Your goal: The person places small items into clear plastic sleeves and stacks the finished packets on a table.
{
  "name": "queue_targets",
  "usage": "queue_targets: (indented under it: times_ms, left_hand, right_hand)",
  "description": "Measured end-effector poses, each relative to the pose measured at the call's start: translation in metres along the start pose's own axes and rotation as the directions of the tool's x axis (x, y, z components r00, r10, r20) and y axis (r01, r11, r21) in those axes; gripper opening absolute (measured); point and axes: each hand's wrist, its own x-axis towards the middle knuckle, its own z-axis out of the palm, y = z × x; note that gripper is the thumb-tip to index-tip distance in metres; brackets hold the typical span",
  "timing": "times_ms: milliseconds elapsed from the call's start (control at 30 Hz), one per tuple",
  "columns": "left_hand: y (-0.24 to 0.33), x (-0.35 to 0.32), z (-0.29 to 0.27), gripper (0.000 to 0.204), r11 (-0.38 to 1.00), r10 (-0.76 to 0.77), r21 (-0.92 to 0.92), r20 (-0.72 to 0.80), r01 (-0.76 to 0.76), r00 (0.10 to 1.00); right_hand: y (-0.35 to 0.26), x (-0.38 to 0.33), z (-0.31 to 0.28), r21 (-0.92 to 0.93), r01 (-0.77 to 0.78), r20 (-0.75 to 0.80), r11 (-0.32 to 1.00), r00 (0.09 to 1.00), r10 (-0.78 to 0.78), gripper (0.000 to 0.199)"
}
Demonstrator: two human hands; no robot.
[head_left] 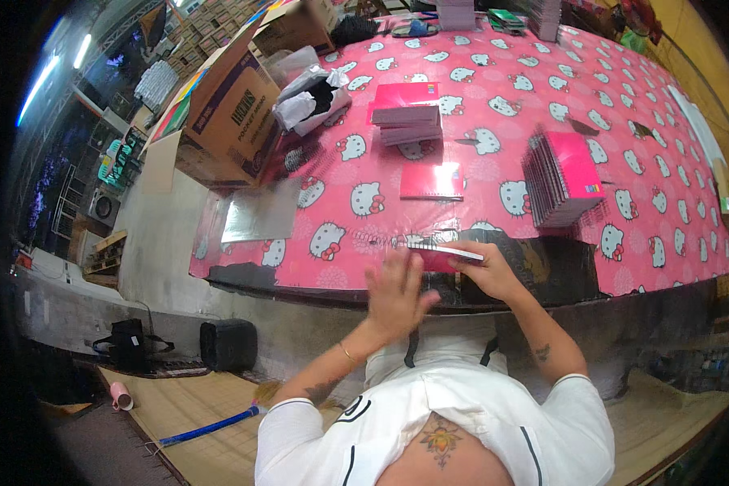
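Observation:
My right hand grips a small pink-covered notebook by its right end, tilted above the table's near edge. Along its far edge runs a wire spiral, and a loose length of coil sticks out to the left. My left hand has its fingers stretched out, held up beside the notebook's left end. Whether its fingertips touch the wire, I cannot tell. Just beyond lies a pink spiral notebook, flat on the table.
A pile of pink notebooks stands farther back, with a taller stack to the right. At left are an open cardboard box, a clear plastic sheet and a white bag with dark contents. A pink patterned cover spreads over the table.

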Motion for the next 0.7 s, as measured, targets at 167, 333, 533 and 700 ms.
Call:
queue_targets:
  times_ms: [167, 333, 533, 700]
  left_hand:
    - [-0.024, 0.071, -0.062, 0.055, 1.000, -0.017, 0.006, 0.557, 0.016, 0.830]
    - [-0.011, 0.022, 0.002, 0.074, 0.988, -0.031, 0.157, 0.180, 0.003, 0.983]
    - [-0.017, 0.035, 0.014, 0.092, 0.978, 0.032, 0.207, -0.017, -0.028, 0.999]
    - [0.003, -0.035, 0.039, 0.096, 0.988, 0.121, 0.062, 0.253, -0.141, 0.960]
  right_hand:
    - [0.017, 0.000, -0.003, -0.097, -0.001, 0.098, 0.995, 0.995, 0.010, 0.029]
    - [0.019, -0.001, 0.002, -0.092, -0.054, 0.069, 0.994, 0.996, 0.060, 0.032]
    - [0.019, -0.003, 0.007, -0.161, 0.079, 0.070, 0.984, 0.995, -0.068, 0.035]
    - [0.017, 0.001, 0.006, -0.118, 0.064, 0.046, 0.991, 0.997, -0.059, 0.036]
